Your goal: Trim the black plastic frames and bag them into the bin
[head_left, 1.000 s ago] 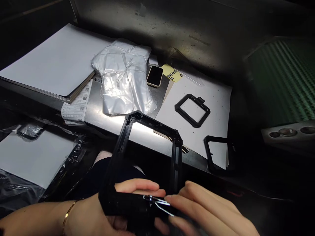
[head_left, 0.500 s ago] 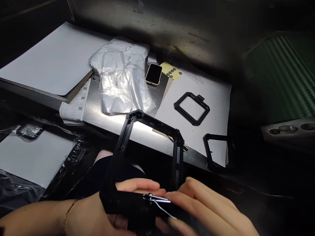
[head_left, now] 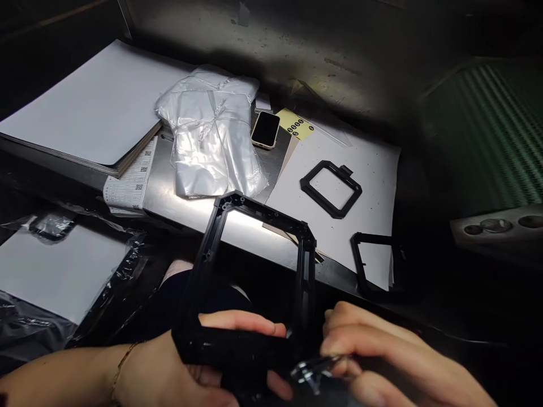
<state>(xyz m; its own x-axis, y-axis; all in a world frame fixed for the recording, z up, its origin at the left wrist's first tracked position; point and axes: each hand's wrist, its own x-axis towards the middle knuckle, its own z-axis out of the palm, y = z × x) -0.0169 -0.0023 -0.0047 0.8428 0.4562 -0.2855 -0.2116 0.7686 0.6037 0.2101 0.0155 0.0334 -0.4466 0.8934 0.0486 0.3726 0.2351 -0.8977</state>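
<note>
Black frame (head_left: 306, 265) in left hand (head_left: 165, 370), just beside right hand (head_left: 384, 353).

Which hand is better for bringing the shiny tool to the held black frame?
Probably the right hand: it holds the shiny tool, close to the held black frame. The left hand is busy gripping that frame.

Between the bags (head_left: 214, 150) and the flat frame (head_left: 319, 200) a narrow passage is running over the sheet (head_left: 373, 175), while the held frame (head_left: 306, 265) is blocking its near side and the phone (head_left: 265, 129) is lying at its far end.
</note>
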